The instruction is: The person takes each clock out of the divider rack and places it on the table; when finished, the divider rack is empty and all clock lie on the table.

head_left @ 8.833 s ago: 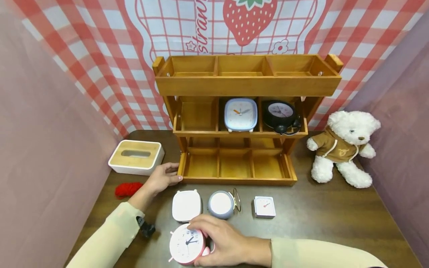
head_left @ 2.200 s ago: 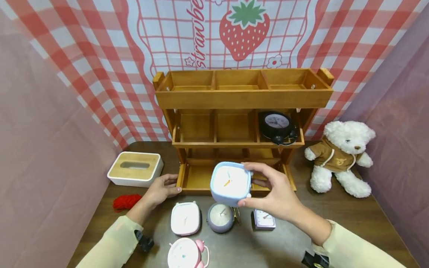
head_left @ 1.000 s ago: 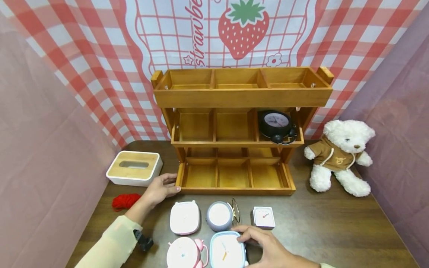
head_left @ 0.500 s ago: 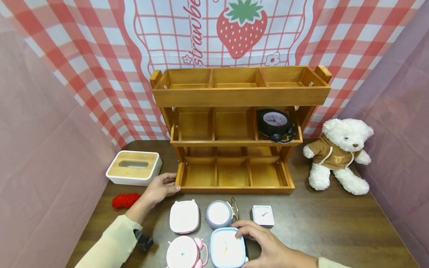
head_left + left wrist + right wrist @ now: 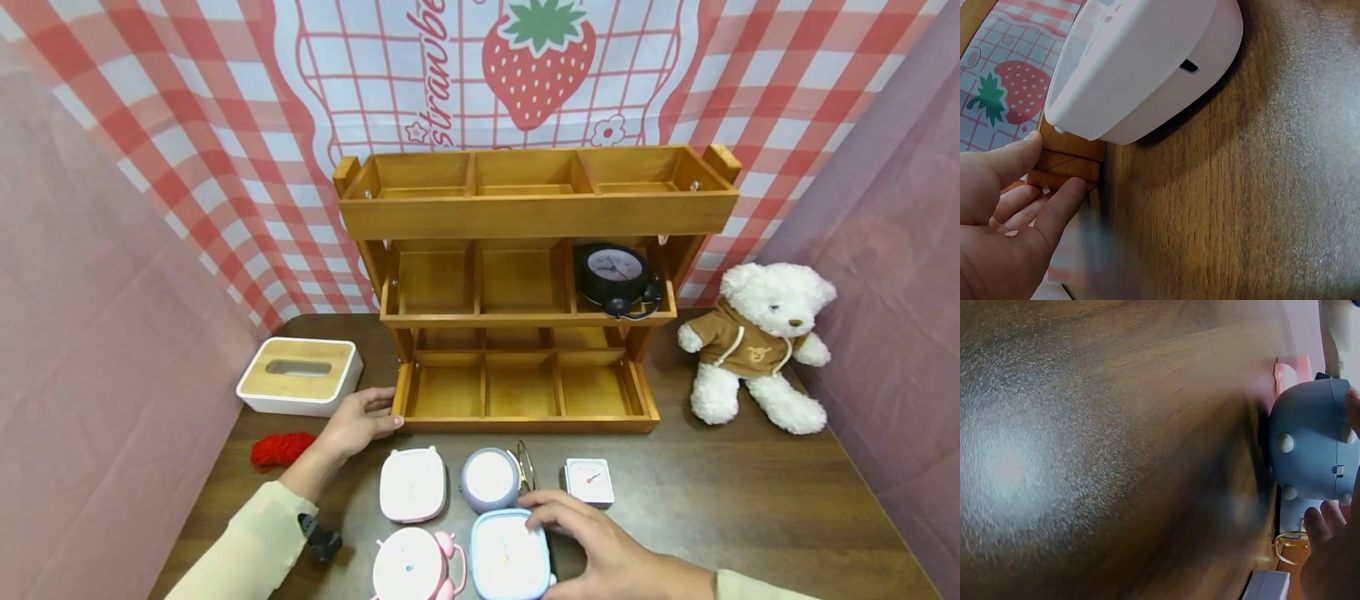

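My left hand (image 5: 358, 423) grips the left front corner of the lowest tier of the wooden shelf rack (image 5: 525, 427); in the left wrist view its thumb and fingers (image 5: 1063, 203) pinch that corner. My right hand (image 5: 600, 546) holds a blue square alarm clock (image 5: 510, 554), lying face up on the table, between thumb and fingers. A pink twin-bell alarm clock (image 5: 408, 567) lies to its left. Behind them are a white square clock (image 5: 412, 485), a grey-blue round clock (image 5: 489, 479) with a golden ring, and a small white square clock (image 5: 589, 481).
A black alarm clock (image 5: 617, 279) sits in the right compartment of the middle tier. At left are a tissue box (image 5: 300, 375) with a wooden lid and a red yarn bundle (image 5: 281, 451). A white teddy bear (image 5: 757, 350) sits at right.
My right hand released the pink clock, took the blue clock from the rack's middle compartment and lowered it to the table. It barely moved in the last half second; my left hand kept its place.
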A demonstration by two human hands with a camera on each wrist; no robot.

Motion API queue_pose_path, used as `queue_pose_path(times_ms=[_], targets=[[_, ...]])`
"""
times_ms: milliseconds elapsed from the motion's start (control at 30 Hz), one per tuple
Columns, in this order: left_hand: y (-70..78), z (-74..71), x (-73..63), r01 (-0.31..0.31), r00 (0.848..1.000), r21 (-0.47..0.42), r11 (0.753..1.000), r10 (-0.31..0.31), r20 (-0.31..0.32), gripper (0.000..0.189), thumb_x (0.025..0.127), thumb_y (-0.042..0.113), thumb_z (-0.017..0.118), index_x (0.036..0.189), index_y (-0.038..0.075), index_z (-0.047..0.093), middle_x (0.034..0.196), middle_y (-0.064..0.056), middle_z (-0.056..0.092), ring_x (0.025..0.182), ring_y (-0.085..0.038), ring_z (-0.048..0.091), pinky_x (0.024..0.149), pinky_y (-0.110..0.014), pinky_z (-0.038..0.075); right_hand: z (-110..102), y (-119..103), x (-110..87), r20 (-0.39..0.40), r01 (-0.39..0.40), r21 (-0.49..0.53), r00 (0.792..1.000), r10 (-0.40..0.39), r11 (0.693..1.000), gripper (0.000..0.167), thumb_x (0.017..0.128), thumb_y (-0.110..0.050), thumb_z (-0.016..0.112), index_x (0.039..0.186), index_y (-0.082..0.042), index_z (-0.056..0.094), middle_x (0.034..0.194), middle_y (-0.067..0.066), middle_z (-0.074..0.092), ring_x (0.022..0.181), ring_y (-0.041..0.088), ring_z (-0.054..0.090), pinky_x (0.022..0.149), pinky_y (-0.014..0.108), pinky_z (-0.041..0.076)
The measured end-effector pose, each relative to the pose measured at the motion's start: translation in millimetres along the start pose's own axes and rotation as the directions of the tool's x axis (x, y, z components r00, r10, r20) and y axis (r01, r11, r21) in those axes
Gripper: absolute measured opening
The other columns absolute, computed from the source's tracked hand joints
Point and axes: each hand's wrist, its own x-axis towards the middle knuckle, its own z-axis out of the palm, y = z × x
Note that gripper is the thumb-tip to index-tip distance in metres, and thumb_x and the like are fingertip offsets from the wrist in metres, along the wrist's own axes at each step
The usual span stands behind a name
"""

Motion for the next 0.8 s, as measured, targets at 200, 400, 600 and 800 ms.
queue_pose_path(times_ms=[200,400,600,800], targets=[[4.3,1.0,-2.3,-0.017,1.0,0.036,0.999,0.017,0.013,0.061,0.093,-0.002,0.071,0.147,-0.013,0.044,0.144,-0.036,0.052,0.13,-0.046,0.057,0.093,-0.037,0.061,-12.1,-7.9,5.9,-0.007,0.015,-0.005,1.0,-0.015,1.0,0.073,0.073,-0.032,0.095,0.129,-0.008,0.056,0.143,0.011,0.055,0.128,0.024,0.058,0.113,0.022,0.044],[4.8,0.2,-3.4,-0.011,1.0,0.071,0.997,0.01,0.013,0.062,0.093,0.0,0.072,0.148,-0.013,0.044,0.144,-0.035,0.053,0.13,-0.045,0.057,0.093,-0.038,0.061,-37.0,-22.4,19.1,-0.041,-0.023,-0.037,0.999,0.022,0.999,0.075,0.072,-0.032,0.095,0.132,-0.012,0.056,0.147,0.007,0.053,0.128,0.024,0.059,0.104,0.031,0.054],[5.1,-0.8,-1.9,-0.024,1.0,0.107,0.994,0.022,0.018,0.062,0.093,0.001,0.072,0.147,-0.013,0.045,0.143,-0.035,0.054,0.129,-0.045,0.058,0.095,-0.038,0.06,-74.3,-32.2,39.5,-0.174,-0.048,-0.167,0.985,0.019,0.985,0.076,0.073,-0.036,0.093,0.136,-0.012,0.06,0.143,0.012,0.058,0.129,0.023,0.058,0.114,0.021,0.042],[4.9,-1.1,-0.5,-0.025,1.0,0.114,0.993,0.023,0.02,0.061,0.093,0.0,0.072,0.146,-0.013,0.045,0.143,-0.034,0.054,0.13,-0.045,0.057,0.094,-0.037,0.06,-116.1,-37.7,60.6,-0.326,-0.125,-0.268,0.945,0.032,0.955,0.077,0.067,-0.025,0.097,0.134,-0.009,0.064,0.133,0.009,0.065,0.12,0.016,0.062,0.105,0.017,0.048]])
